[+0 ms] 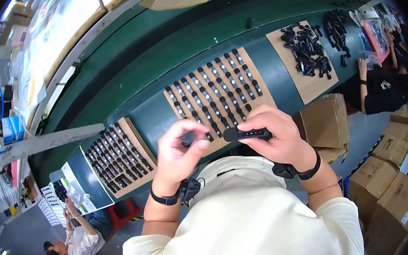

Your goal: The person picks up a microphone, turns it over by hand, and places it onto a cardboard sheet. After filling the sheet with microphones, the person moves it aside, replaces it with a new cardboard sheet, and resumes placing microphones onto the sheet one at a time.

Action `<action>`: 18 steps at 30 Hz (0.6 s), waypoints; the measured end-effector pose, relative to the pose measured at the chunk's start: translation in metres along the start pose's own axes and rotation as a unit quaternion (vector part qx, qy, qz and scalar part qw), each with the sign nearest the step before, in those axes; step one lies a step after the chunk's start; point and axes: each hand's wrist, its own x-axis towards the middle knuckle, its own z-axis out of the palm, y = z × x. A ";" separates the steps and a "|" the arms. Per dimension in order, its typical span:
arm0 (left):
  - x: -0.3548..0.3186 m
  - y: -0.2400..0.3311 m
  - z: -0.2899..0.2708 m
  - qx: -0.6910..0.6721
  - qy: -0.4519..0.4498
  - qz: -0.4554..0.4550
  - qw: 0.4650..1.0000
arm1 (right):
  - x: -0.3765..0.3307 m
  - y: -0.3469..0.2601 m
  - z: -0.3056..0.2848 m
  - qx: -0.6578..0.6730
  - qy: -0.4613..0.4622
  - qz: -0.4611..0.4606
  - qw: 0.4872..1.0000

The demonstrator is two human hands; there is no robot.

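Note:
My right hand (280, 132) pinches a slim black clip-on microphone (231, 134) with a round foam-like head, held level in front of my body. Its head points toward my left hand (179, 150), which curls around a small black round piece (188, 139); its kind is partly hidden by the fingers. Just beyond both hands lies a cardboard sheet (251, 55) with neat rows of similar black microphones (212, 89). My hands cover the near edge of that sheet.
To the left, another cardboard sheet (132, 130) carries more rows. On the right, a sheet (307, 94) bears a loose heap of black pieces (305, 49). Co-workers (79, 240) sit at both ends of the green bench (147, 103). Cartons (390, 192) stand behind right; a grey bar (42, 145) juts in left.

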 end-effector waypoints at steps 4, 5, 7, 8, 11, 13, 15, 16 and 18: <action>-0.013 0.010 0.015 0.054 -0.068 0.019 0.996 | -0.013 -0.022 0.011 -0.032 0.018 -0.026 0.999; -0.014 0.011 0.015 0.077 -0.086 0.034 0.993 | -0.014 -0.025 0.013 -0.033 0.024 -0.028 0.999; -0.017 0.013 0.015 0.083 -0.077 0.056 0.992 | -0.018 -0.033 0.015 -0.036 0.031 -0.031 0.998; -0.017 0.014 0.014 0.089 -0.067 0.077 0.991 | -0.019 -0.038 0.014 -0.033 0.024 -0.002 0.999; -0.016 0.013 0.012 0.096 -0.065 0.110 0.987 | -0.023 -0.046 0.011 -0.028 0.014 0.056 0.998; -0.015 0.013 0.011 0.100 -0.080 0.133 0.983 | -0.024 -0.046 0.011 -0.044 0.002 0.074 0.996; -0.016 0.012 0.013 0.114 -0.076 0.115 0.984 | -0.026 -0.043 0.011 -0.053 -0.003 0.083 0.995; -0.017 0.010 0.015 0.129 -0.071 0.096 0.984 | -0.029 -0.038 0.011 -0.048 -0.006 0.106 0.993; -0.016 0.004 0.017 0.141 -0.068 0.081 0.984 | -0.033 -0.025 0.010 -0.041 -0.009 0.152 0.987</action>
